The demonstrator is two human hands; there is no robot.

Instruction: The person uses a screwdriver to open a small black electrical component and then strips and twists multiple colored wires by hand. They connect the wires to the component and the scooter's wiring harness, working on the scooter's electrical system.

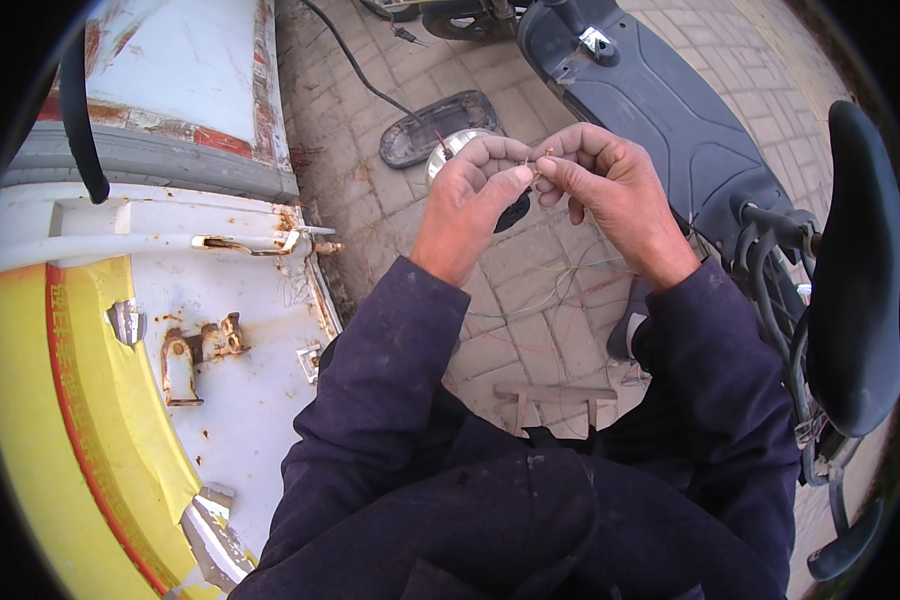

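Both hands meet above the paving, thumb and fingers pinched. My left hand (475, 205) and my right hand (615, 190) hold a thin wire (549, 152) between their fingertips, its end copper-coloured; most of it is hidden by the fingers. Partly behind my left hand is a round silver metal part (440, 160). A dark round piece (513, 213) shows just below the left thumb. Several thin coloured wires (562, 283) trail loosely beneath the hands.
A black oval cover (407, 145) lies on the paving, a black cable (355, 65) running beside it. An electric scooter (660, 110) with a black seat (855, 280) stands at the right. The left side has a rusty white metal panel (260, 340). Near my knees is a small wooden stool (555, 392).
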